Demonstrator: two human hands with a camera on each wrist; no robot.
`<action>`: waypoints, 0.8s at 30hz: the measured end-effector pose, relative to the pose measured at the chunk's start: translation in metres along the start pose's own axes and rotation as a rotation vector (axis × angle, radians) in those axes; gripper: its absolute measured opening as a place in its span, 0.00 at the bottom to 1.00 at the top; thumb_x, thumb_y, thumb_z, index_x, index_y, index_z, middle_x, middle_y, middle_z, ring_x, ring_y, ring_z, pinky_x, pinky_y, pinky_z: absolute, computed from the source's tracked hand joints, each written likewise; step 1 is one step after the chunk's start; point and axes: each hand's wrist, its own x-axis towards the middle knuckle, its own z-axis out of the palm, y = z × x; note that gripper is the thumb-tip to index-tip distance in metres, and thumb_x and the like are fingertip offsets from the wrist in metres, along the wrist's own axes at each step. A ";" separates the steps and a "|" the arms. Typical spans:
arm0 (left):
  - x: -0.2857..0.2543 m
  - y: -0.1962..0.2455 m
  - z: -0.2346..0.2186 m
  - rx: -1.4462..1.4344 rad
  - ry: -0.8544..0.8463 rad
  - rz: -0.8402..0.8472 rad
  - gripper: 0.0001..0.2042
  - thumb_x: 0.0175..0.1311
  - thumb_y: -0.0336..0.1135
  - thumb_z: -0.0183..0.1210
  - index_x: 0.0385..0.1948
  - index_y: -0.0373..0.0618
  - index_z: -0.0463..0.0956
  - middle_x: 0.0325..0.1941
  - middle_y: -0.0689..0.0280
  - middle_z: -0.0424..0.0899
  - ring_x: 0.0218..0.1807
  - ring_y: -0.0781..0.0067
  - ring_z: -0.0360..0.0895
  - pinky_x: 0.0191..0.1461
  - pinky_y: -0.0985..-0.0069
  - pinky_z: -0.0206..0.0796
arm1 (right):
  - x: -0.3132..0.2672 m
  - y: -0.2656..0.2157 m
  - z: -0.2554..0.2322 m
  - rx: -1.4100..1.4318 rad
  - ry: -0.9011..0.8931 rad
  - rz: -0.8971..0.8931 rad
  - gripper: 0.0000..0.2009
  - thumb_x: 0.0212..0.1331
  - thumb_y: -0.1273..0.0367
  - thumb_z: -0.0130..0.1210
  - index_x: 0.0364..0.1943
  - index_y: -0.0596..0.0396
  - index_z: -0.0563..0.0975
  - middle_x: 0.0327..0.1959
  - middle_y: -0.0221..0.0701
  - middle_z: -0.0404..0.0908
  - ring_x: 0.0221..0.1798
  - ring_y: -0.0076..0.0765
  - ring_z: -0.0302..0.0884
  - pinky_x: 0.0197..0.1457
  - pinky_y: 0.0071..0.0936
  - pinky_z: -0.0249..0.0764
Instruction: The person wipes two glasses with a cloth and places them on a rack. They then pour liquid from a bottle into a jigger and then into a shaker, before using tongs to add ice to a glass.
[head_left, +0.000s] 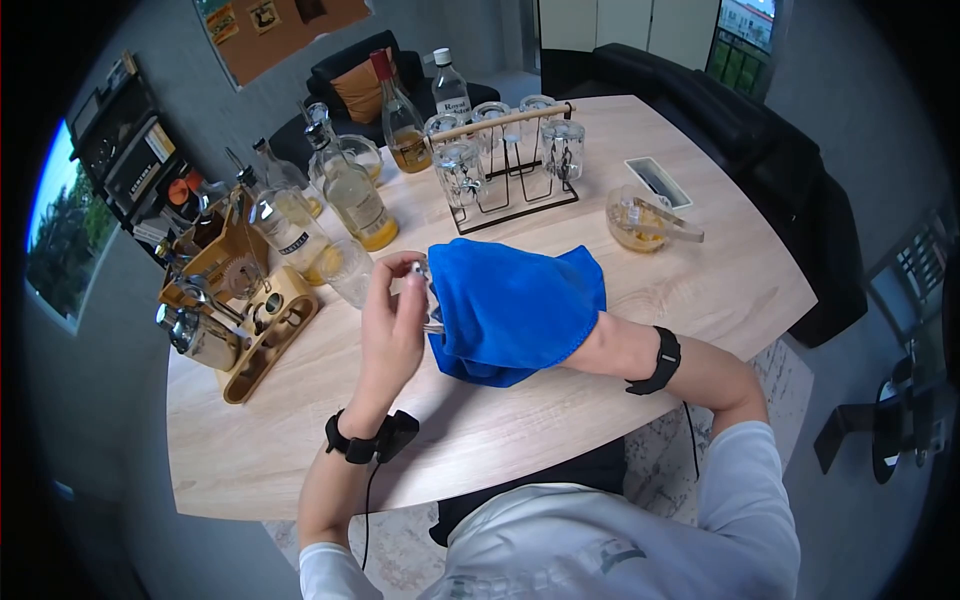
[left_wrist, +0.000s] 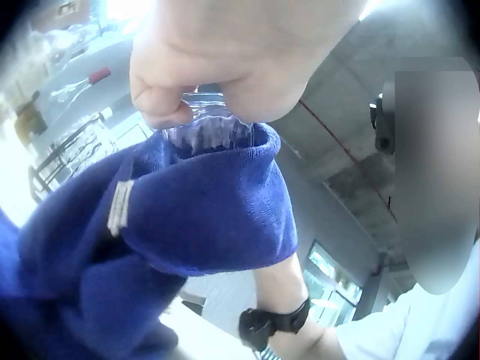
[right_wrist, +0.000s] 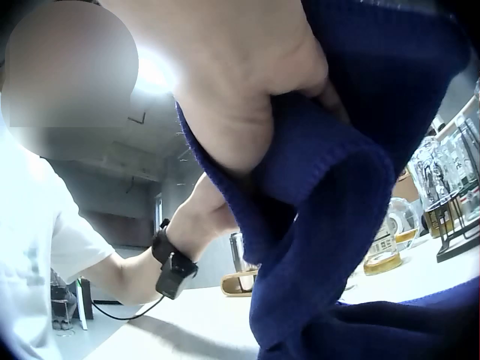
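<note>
On my head feed, the nearer left hand (head_left: 393, 310) pinches a clear glass (left_wrist: 210, 124) at its three o'clock, sleeved in blue cloth (head_left: 520, 310). The right hand (right_wrist: 255, 82) grips the cloth; the glass's axis appears nine-to-three.

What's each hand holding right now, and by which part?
The left hand pinches a clear glass by its exposed end; the right hand grips the blue cloth around it by a bunched fold.

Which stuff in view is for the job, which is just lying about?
In use:
- blue cloth, in the right hand
- clear glass, in the left hand

Apparently just lying about:
- mug rack
- bottles
- tongs
- wooden stand
</note>
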 end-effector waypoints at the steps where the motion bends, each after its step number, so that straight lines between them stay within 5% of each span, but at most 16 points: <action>1: 0.003 -0.002 -0.002 -0.065 0.009 -0.060 0.15 0.74 0.44 0.48 0.46 0.41 0.72 0.34 0.69 0.77 0.24 0.84 0.71 0.25 0.85 0.58 | 0.001 0.002 0.000 -0.010 0.093 -0.048 0.28 0.54 0.54 0.62 0.54 0.57 0.72 0.48 0.41 0.77 0.48 0.48 0.78 0.48 0.39 0.77; 3: 0.003 0.001 -0.004 -0.233 -0.007 -0.231 0.16 0.74 0.48 0.46 0.44 0.44 0.72 0.32 0.70 0.78 0.22 0.84 0.70 0.22 0.84 0.57 | 0.005 0.005 -0.002 -0.017 0.188 -0.097 0.30 0.53 0.54 0.63 0.55 0.57 0.71 0.51 0.41 0.76 0.50 0.49 0.77 0.49 0.40 0.76; 5: 0.002 0.008 0.000 -0.393 0.012 -0.443 0.21 0.73 0.58 0.42 0.39 0.49 0.73 0.26 0.72 0.79 0.18 0.85 0.68 0.16 0.86 0.52 | 0.014 0.000 -0.012 0.165 0.293 -0.151 0.22 0.45 0.58 0.65 0.37 0.60 0.71 0.35 0.46 0.72 0.39 0.54 0.72 0.42 0.41 0.71; 8: -0.002 0.015 0.007 -0.470 -0.016 -0.595 0.23 0.72 0.59 0.41 0.38 0.49 0.74 0.27 0.72 0.80 0.18 0.85 0.69 0.16 0.86 0.51 | 0.003 -0.006 -0.012 0.229 0.209 0.024 0.25 0.45 0.55 0.66 0.37 0.61 0.70 0.35 0.47 0.70 0.38 0.54 0.70 0.42 0.42 0.69; 10: -0.007 0.015 0.009 -0.420 -0.079 -0.615 0.25 0.71 0.61 0.40 0.40 0.49 0.75 0.28 0.72 0.80 0.20 0.85 0.70 0.19 0.85 0.56 | 0.003 -0.002 -0.010 0.230 0.213 -0.017 0.26 0.45 0.54 0.66 0.37 0.61 0.70 0.34 0.46 0.69 0.37 0.54 0.69 0.41 0.41 0.69; 14: -0.016 0.017 0.029 -0.583 0.011 -0.426 0.22 0.75 0.52 0.40 0.54 0.42 0.68 0.40 0.65 0.80 0.33 0.80 0.74 0.35 0.82 0.65 | -0.002 0.004 -0.012 0.223 0.198 -0.069 0.23 0.49 0.57 0.64 0.40 0.60 0.71 0.36 0.44 0.70 0.39 0.53 0.70 0.42 0.40 0.70; 16: -0.020 0.017 0.023 -0.107 -0.082 -0.053 0.16 0.76 0.41 0.42 0.57 0.41 0.62 0.45 0.64 0.78 0.40 0.77 0.75 0.44 0.80 0.67 | -0.007 0.005 -0.009 0.285 0.243 -0.046 0.21 0.50 0.59 0.64 0.41 0.59 0.72 0.38 0.43 0.72 0.41 0.52 0.72 0.43 0.39 0.71; 17: -0.020 0.023 0.021 -0.032 -0.099 -0.067 0.17 0.71 0.36 0.50 0.58 0.42 0.61 0.46 0.60 0.76 0.42 0.71 0.75 0.48 0.78 0.67 | -0.011 0.003 -0.007 0.359 0.280 0.068 0.20 0.50 0.62 0.63 0.42 0.58 0.72 0.40 0.42 0.73 0.42 0.49 0.73 0.44 0.38 0.72; 18: -0.019 0.017 0.021 -0.031 -0.099 -0.065 0.17 0.71 0.36 0.50 0.58 0.42 0.61 0.46 0.60 0.76 0.42 0.71 0.75 0.48 0.78 0.67 | -0.014 0.000 -0.005 0.432 0.317 0.184 0.19 0.50 0.65 0.63 0.44 0.57 0.72 0.41 0.41 0.75 0.43 0.47 0.75 0.44 0.37 0.73; 20: -0.017 0.002 0.024 0.263 0.028 0.452 0.24 0.65 0.39 0.58 0.58 0.42 0.61 0.47 0.53 0.74 0.42 0.62 0.76 0.48 0.76 0.68 | -0.018 -0.009 -0.009 0.210 0.340 0.302 0.24 0.51 0.56 0.65 0.51 0.51 0.75 0.46 0.35 0.81 0.46 0.39 0.81 0.47 0.30 0.76; 21: -0.018 -0.001 0.020 0.359 0.042 0.524 0.29 0.60 0.45 0.63 0.58 0.41 0.62 0.49 0.49 0.71 0.45 0.54 0.76 0.50 0.71 0.69 | -0.018 -0.007 -0.007 0.238 0.359 0.258 0.24 0.51 0.58 0.65 0.51 0.52 0.74 0.45 0.36 0.80 0.45 0.40 0.81 0.46 0.31 0.76; 22: -0.018 0.004 0.018 0.360 0.039 0.524 0.29 0.60 0.45 0.63 0.58 0.41 0.62 0.49 0.49 0.71 0.45 0.54 0.76 0.50 0.71 0.69 | -0.019 -0.006 -0.004 0.267 0.379 0.214 0.24 0.51 0.60 0.65 0.51 0.52 0.74 0.44 0.36 0.80 0.44 0.40 0.80 0.45 0.32 0.76; 24: -0.015 0.014 0.015 0.460 -0.014 0.779 0.29 0.60 0.48 0.62 0.57 0.40 0.64 0.49 0.48 0.72 0.47 0.51 0.75 0.51 0.65 0.69 | -0.018 -0.001 0.005 0.326 0.416 0.121 0.23 0.51 0.63 0.66 0.50 0.54 0.73 0.42 0.37 0.79 0.42 0.42 0.80 0.44 0.33 0.76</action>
